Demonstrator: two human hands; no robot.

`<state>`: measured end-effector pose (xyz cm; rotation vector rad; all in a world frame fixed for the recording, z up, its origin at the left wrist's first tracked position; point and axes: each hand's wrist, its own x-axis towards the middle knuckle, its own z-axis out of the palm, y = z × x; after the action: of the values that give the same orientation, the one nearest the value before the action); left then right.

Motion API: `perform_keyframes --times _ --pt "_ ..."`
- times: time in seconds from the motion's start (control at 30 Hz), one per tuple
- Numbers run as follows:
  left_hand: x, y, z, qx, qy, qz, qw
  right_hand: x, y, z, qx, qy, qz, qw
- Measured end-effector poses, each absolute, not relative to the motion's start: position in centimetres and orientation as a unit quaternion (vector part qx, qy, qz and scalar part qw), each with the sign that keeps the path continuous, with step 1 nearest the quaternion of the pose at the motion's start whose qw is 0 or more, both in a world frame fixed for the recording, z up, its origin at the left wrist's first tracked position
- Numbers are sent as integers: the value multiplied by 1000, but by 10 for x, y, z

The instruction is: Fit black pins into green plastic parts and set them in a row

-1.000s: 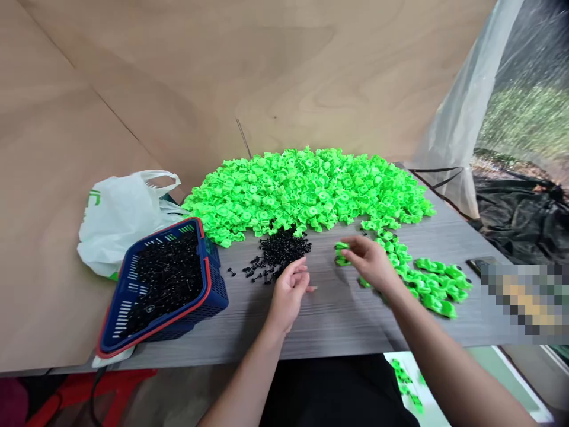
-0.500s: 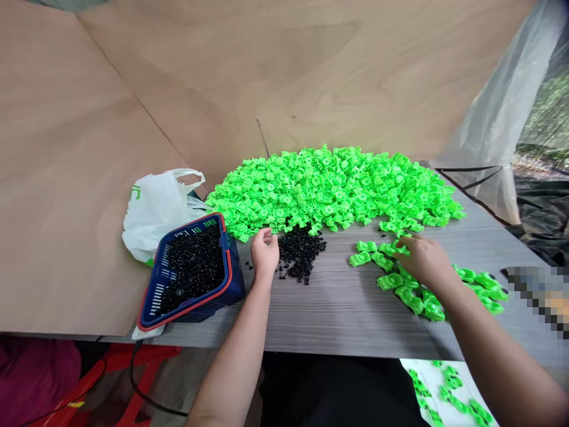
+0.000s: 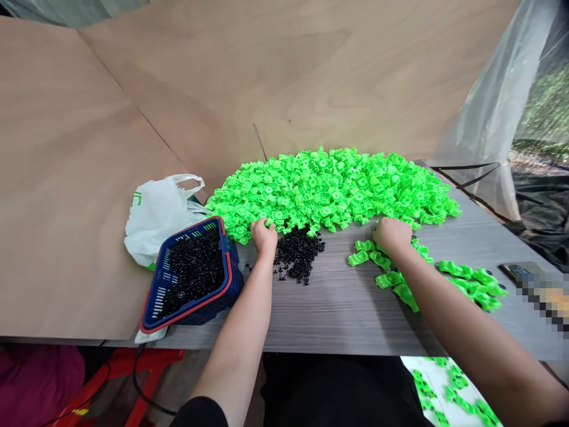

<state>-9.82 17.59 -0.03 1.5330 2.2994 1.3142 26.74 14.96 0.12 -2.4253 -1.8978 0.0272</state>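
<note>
My left hand is at the front edge of a big heap of bright green plastic toy car bodies. Its fingers are curled round one green car body, mostly hidden. Just right of it lies a pile of small black wheel axles. My right hand is closed at the heap's front right, knuckles up; its fingertips and anything in them are hidden. Below it, several green toy cars lie in a loose group, partly covered by my forearm.
A blue basket with a red rim holds more black axles, left of my left forearm. Behind it stands a white plastic bag. A phone-like object lies at the right. More green cars rest on a white surface below the table edge.
My right hand has moved from the loose green cars up and left to the heap's front edge and closed. My left hand has shifted slightly up and its fingers have curled at the heap.
</note>
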Motion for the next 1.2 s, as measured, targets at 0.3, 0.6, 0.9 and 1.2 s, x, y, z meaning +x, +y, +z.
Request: perform_keyframes --times 0.3,0.6,0.9,1.2 --pt "-100 168 10 432 717 533 122 246 144 5 -731 -676 -11 93" --pt "-93 160 24 287 596 655 366 180 107 1 -510 -628 428 403" --pt "-62 113 38 232 368 627 646 150 69 -17 -403 -403 652 500" --pt "-21 53 29 287 316 513 745 161 53 5 -407 -406 612 544"
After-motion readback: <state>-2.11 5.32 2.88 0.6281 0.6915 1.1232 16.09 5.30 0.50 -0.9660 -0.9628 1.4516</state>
